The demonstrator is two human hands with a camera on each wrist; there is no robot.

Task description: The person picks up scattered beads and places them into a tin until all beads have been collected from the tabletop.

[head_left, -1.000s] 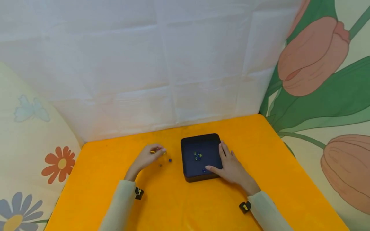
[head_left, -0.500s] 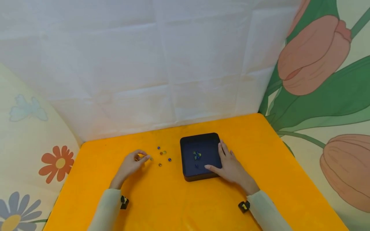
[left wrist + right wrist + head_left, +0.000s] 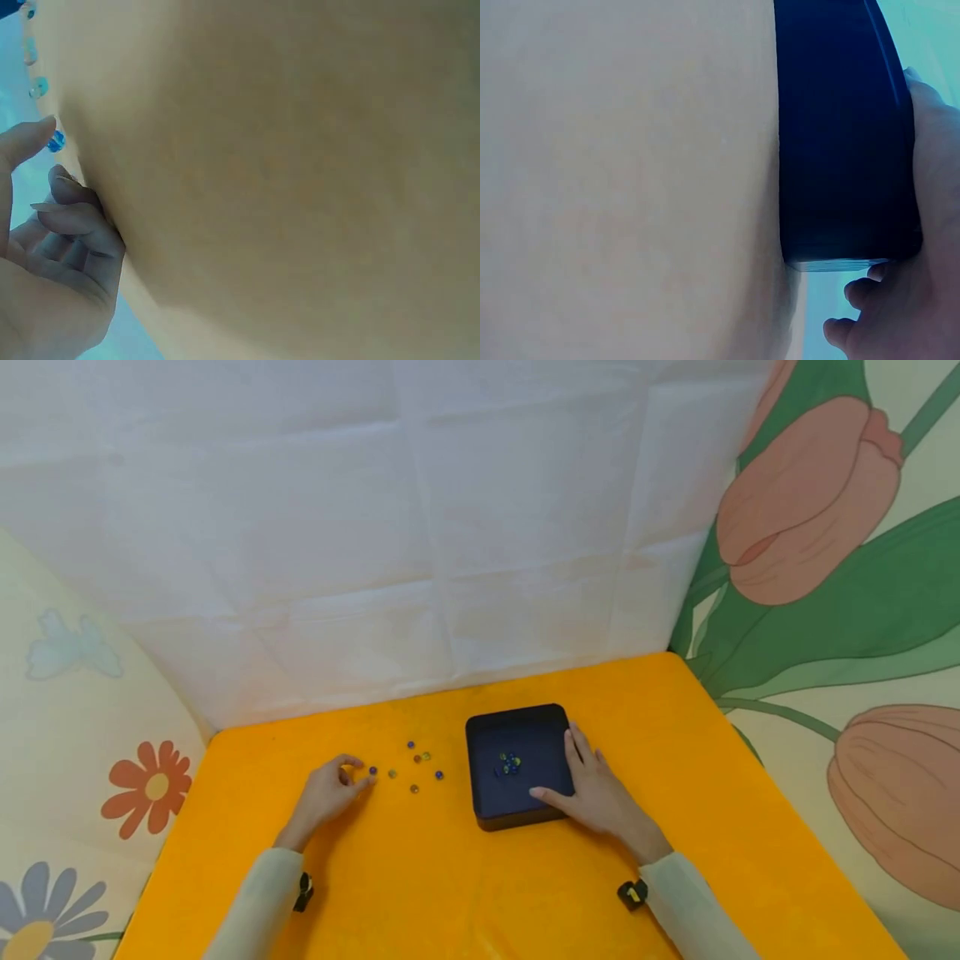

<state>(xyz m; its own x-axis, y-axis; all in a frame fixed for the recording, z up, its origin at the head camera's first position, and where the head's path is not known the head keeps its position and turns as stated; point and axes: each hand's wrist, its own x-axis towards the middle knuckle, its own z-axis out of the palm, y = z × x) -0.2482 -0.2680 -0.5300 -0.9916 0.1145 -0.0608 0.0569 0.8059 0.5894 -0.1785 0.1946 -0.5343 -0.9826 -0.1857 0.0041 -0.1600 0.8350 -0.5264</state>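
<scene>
A small blue marble (image 3: 372,770) lies on the orange tabletop, between the thumb and forefinger tips of my left hand (image 3: 324,793). In the left wrist view the blue marble (image 3: 56,141) shows beside the thumb tip, and the thumb and fingers (image 3: 79,221) stand apart. Just right of it are a green marble (image 3: 392,773) and several others, blue, amber and green. My right hand (image 3: 600,793) holds the right side of a square black tray (image 3: 480,814), thumb over the rim, fingers along the outer wall. Several blue and green marbles (image 3: 511,764) sit clustered inside the tray.
The orange-covered table (image 3: 450,893) meets a white cloth backdrop (image 3: 337,568) at its far edge. Flower-printed sheets (image 3: 817,643) hang at both sides. A small black camera (image 3: 632,895) is worn at the right wrist, another (image 3: 303,892) at the left.
My left hand has moved left, uncovering the loose marbles, to the leftmost blue one. Inside the tray a blue marble has rolled away from the near side toward the cluster. The right hand stays put.
</scene>
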